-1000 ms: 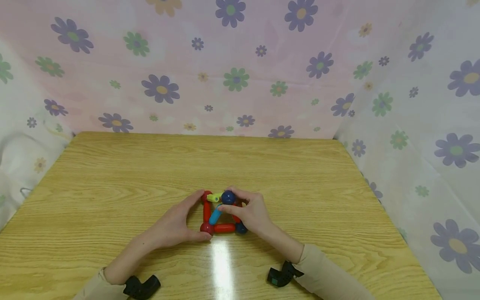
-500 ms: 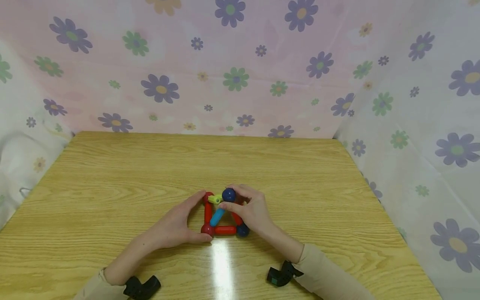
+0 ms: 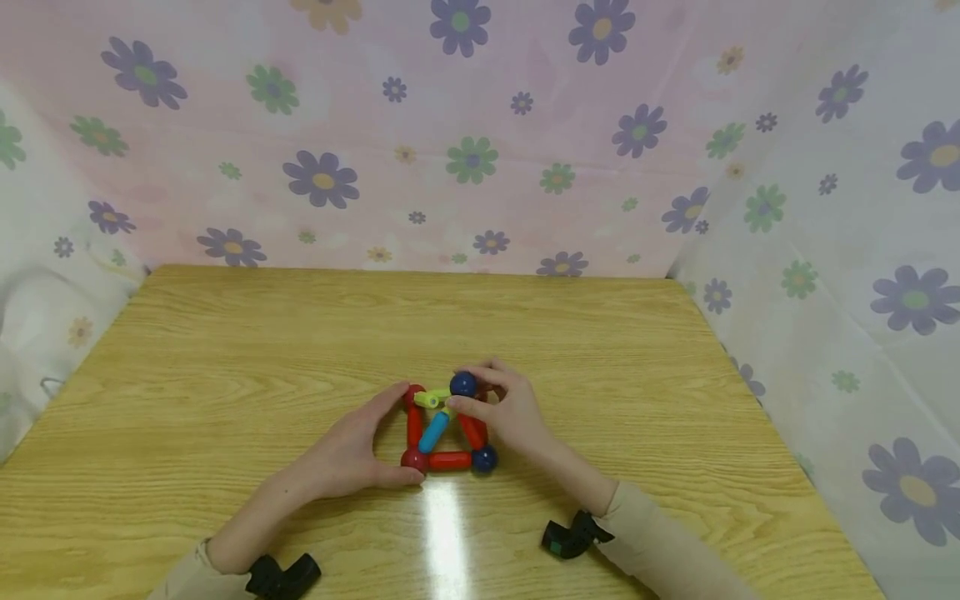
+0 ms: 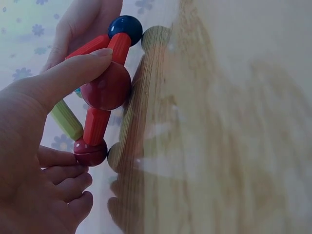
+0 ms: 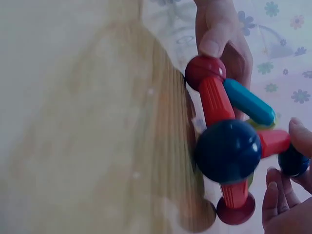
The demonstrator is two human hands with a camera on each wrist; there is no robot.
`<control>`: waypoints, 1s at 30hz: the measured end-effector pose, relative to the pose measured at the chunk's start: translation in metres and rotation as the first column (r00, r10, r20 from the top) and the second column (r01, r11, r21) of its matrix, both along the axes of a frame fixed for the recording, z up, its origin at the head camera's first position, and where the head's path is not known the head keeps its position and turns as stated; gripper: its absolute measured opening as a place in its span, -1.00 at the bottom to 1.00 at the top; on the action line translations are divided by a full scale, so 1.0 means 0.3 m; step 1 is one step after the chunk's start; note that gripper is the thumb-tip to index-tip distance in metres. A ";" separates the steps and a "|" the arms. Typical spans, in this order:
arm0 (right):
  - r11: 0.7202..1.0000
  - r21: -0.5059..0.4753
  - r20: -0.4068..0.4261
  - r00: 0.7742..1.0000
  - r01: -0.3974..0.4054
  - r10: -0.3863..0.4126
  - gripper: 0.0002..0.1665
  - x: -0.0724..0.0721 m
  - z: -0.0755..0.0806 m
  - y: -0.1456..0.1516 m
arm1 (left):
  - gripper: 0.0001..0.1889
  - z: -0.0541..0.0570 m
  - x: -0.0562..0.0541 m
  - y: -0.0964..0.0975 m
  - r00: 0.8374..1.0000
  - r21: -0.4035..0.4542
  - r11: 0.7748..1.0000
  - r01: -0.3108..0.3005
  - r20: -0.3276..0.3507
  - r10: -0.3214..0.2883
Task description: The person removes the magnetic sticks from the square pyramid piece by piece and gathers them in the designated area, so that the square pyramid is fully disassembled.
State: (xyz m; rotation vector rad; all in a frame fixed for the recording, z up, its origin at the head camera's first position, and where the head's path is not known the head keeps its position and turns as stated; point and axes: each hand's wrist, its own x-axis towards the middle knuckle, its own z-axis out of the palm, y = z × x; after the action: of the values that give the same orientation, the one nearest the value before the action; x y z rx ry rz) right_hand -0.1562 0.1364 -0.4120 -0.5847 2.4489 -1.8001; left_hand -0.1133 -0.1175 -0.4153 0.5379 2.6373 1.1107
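A frame of magnetic rods and balls stands on the table. Its base shows red rods between red balls and a dark blue ball. My left hand spans its left side, thumb on the near red ball and a finger on the far one. With thumb and fingers, my right hand pinches another dark blue ball at the top. Light blue, lime and red rods slope up toward it. Whether the light blue rod touches the ball I cannot tell.
The wooden table reaches back to a flower-patterned cloth, which also hangs at both sides. Black devices sit at the left wrist and the right wrist. A glare strip lies in front of the frame.
My right hand has moved slightly up and to the right with the top blue ball. The near blue ball shows more fully now. My left hand stays almost in place.
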 end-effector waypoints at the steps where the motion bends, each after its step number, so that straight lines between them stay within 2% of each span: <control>1: 1.000 -0.006 0.003 1.000 0.003 -0.003 -0.52 -0.006 0.001 0.004 | 0.24 0.000 0.000 0.000 1.000 0.000 1.000 0.000 -0.005 0.000; 9: 0.998 0.011 -0.014 0.998 0.060 -0.060 -0.47 -0.054 0.011 0.030 | 0.22 0.001 0.002 0.002 1.000 0.003 1.000 0.003 -0.010 -0.003; 14: 0.995 0.017 -0.012 0.995 0.096 -0.096 -0.45 -0.088 0.017 0.040 | 0.20 -0.003 0.000 0.000 0.999 -0.005 1.000 0.026 -0.043 -0.026; 20: 0.991 0.007 -0.017 0.991 0.136 -0.136 -0.46 -0.138 0.020 0.048 | 0.20 -0.003 0.001 0.000 1.000 -0.008 1.000 0.020 -0.021 -0.020; 30: 0.982 0.065 -0.009 0.985 0.175 -0.175 -0.51 -0.241 0.012 0.060 | 0.20 0.003 0.006 -0.001 1.000 -0.003 1.000 0.014 -0.012 -0.014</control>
State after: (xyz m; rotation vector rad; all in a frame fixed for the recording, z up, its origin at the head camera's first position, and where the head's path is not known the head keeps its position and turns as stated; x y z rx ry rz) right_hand -0.2284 0.1543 -0.4085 -0.3786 2.6245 -1.7687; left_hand -0.1115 -0.1177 -0.4144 0.5635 2.6411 1.1033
